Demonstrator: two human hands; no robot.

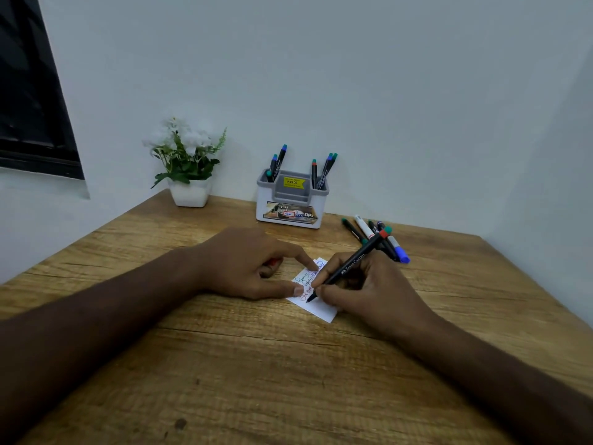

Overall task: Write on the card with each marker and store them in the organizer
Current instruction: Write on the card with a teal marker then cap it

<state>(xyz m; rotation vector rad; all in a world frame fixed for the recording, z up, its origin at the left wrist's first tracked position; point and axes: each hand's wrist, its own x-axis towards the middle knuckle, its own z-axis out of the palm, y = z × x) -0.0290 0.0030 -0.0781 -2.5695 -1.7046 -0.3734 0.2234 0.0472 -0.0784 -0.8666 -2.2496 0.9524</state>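
A small white card [317, 308] with red, green and blue writing lies at the middle of the wooden desk [256, 364]. My right hand [362, 289] grips a black marker [349, 263] with a red end, its tip touching the card. My left hand [253, 264] presses the card's left edge with index finger and thumb, and a small red piece, likely the marker's cap, shows under its palm. A grey-white organizer [290, 203] stands at the back with several markers upright in its two side slots. Several loose markers [375, 236] lie to the organizer's right.
A white pot of white flowers [187, 175] stands at the desk's back left corner. Walls close the desk off at the back and on the right. A dark window frame [32, 91] is at the upper left.
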